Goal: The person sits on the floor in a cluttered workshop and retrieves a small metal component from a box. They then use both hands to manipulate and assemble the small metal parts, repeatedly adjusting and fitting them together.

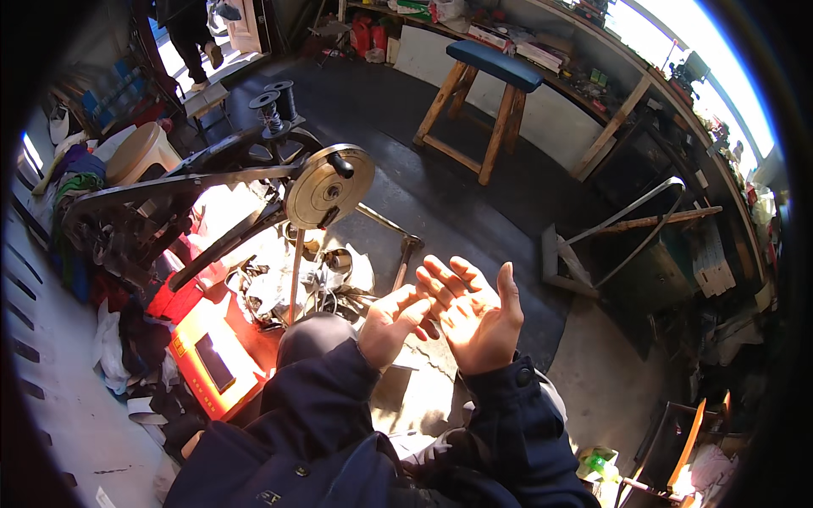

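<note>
My right hand (481, 328) is held up in bright sunlight, palm turned up, thumb and fingers spread. Nothing lies in that palm. Close on its left is my left hand (391, 328), its fingertips beside or touching the fingers of the right. Its fingers are loosely bent and apart, and I see no object in them. Ahead and to the left stands a hand-cranked machine, like a shoe-repair sewing machine, with a round metal wheel (318, 195) and a long dark arm (195, 180). Two thread spools (269, 114) sit on top of it.
A wooden stool (495, 72) with a blue seat stands ahead. Left of my knees is a red box (216, 360), near a sunlit heap of scraps (292, 284). A cluttered bench (627, 102) runs along the right. A person (188, 38) is at the doorway.
</note>
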The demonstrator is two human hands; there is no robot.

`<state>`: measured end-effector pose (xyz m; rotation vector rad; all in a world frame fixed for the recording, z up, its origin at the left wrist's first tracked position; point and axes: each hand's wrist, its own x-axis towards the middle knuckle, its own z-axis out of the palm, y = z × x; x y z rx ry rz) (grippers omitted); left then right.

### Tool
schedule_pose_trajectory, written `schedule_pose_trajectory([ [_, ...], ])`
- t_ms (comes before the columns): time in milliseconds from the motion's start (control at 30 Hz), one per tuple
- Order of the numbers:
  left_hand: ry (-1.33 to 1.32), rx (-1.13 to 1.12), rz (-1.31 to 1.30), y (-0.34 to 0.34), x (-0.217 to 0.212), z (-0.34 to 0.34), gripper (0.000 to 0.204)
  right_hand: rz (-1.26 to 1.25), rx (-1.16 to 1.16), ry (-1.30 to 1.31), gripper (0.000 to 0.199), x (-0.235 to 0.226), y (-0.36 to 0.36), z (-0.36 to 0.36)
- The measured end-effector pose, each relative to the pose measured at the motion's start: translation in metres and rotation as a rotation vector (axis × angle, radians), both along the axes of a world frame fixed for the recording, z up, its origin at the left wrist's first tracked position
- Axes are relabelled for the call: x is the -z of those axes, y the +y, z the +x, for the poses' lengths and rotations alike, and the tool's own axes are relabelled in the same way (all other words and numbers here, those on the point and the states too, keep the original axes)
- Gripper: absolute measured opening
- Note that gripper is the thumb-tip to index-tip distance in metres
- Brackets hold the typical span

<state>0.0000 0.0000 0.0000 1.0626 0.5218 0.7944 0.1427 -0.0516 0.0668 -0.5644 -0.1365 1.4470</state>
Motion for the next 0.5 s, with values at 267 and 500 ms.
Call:
schedule_pose_trajectory([
  [267, 0.111, -0.073, 0.134, 0.009, 0.005, -0.012, 0.020, 0.070, -0.040, -0.048, 0.078, 0.003, 0.006, -0.009],
  [500, 0.196, -0.145, 0.210, 0.015, 0.004, -0.028, 0.026, -0.070, -0.023, -0.049, 0.074, 0.014, 0.014, -0.016],
])
